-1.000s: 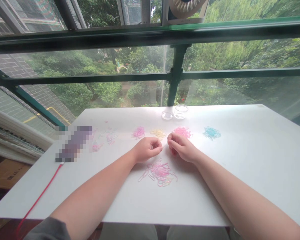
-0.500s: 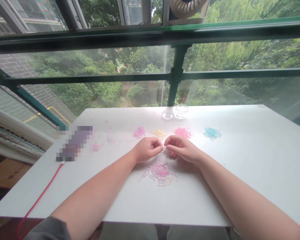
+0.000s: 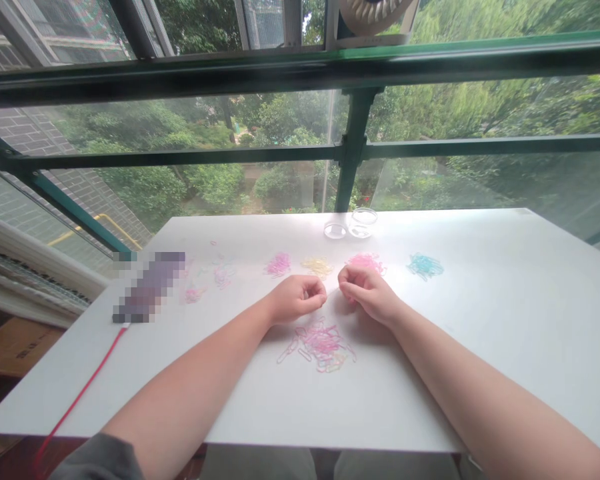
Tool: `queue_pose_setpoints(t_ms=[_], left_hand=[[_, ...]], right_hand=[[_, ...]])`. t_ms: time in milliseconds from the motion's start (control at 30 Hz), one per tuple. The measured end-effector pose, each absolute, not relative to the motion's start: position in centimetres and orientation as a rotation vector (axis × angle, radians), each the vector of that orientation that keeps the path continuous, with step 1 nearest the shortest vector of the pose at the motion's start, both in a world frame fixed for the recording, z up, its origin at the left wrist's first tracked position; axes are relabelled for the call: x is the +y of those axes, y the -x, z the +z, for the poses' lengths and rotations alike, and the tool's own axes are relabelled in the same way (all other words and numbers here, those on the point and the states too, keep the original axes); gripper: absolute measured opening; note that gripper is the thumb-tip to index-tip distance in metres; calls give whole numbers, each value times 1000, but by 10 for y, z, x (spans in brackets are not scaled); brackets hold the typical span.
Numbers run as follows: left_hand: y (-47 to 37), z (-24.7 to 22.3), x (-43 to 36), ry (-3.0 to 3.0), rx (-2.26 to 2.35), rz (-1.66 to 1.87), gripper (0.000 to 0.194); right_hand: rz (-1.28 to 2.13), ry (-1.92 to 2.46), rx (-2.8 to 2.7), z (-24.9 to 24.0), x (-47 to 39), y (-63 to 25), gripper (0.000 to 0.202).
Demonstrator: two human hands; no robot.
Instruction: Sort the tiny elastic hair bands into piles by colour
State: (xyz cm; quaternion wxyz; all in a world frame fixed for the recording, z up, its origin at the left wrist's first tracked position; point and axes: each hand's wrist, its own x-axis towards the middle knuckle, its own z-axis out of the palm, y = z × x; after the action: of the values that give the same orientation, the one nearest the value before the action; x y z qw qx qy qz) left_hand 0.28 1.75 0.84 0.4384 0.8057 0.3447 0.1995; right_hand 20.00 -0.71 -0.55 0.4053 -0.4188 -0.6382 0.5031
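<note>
My left hand (image 3: 299, 297) is pinched closed above the table, just beyond a mixed pile of pink, purple and pale paper clips (image 3: 325, 343). Whatever its fingertips hold is too small to make out. My right hand (image 3: 367, 292) is also closed, thumb against fingers, at the near edge of a pink paper clip pile (image 3: 364, 261) that it partly covers. Its fingertips may hold a clip, but I cannot tell. Behind my left hand lie a yellow clip pile (image 3: 317, 267) and a purple clip pile (image 3: 279, 264).
On the white table (image 3: 505, 320), a blue clip pile (image 3: 425, 265) lies to the right and loose pale clips (image 3: 222, 277) to the left. Two clear round containers (image 3: 363, 223) stand at the back edge. A blurred dark object (image 3: 150, 287) with a red cable (image 3: 87, 387) sits left.
My right hand has moved slightly right and away from my left hand, toward the pink pile, and its fingers have curled in. My left hand stays nearly still.
</note>
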Motion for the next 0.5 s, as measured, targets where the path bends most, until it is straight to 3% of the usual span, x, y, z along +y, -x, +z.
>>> queue_pose_setpoints(t_ms=[500], left_hand=[[-3, 7, 17, -2040, 875, 520, 18]], right_hand=[[1344, 1101, -1657, 2, -11, -201, 15]])
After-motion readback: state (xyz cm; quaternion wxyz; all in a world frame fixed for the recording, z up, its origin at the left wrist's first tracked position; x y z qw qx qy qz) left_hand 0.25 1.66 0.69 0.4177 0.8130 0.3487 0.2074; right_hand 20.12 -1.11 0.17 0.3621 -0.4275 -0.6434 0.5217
